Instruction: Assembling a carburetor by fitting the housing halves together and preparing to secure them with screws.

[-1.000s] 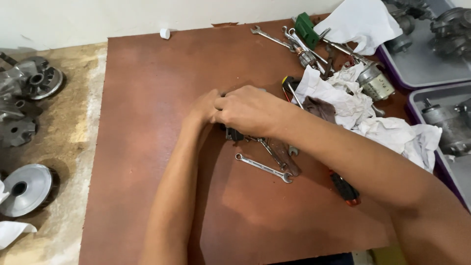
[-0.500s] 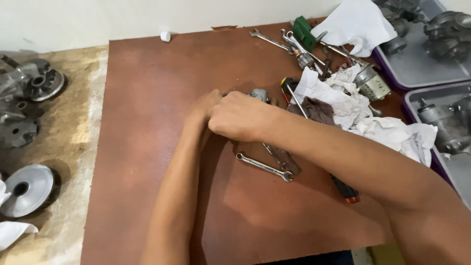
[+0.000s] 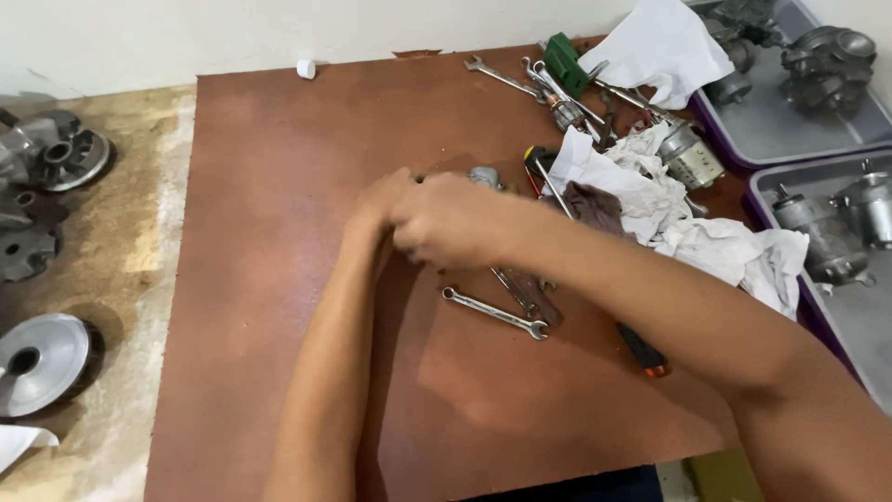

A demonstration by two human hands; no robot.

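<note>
Grey metal, a small rounded part [image 3: 484, 177], is pinched between the left hand [image 3: 379, 206] and right hand [image 3: 452, 221] pressed together above the reddish-brown board [image 3: 269, 260], where it is best kept low and gripped firmly beside the slim silver spanner [image 3: 494, 311].

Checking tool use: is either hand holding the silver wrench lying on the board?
No, the wrench lies free on the board, below the right hand and left hand.
</note>
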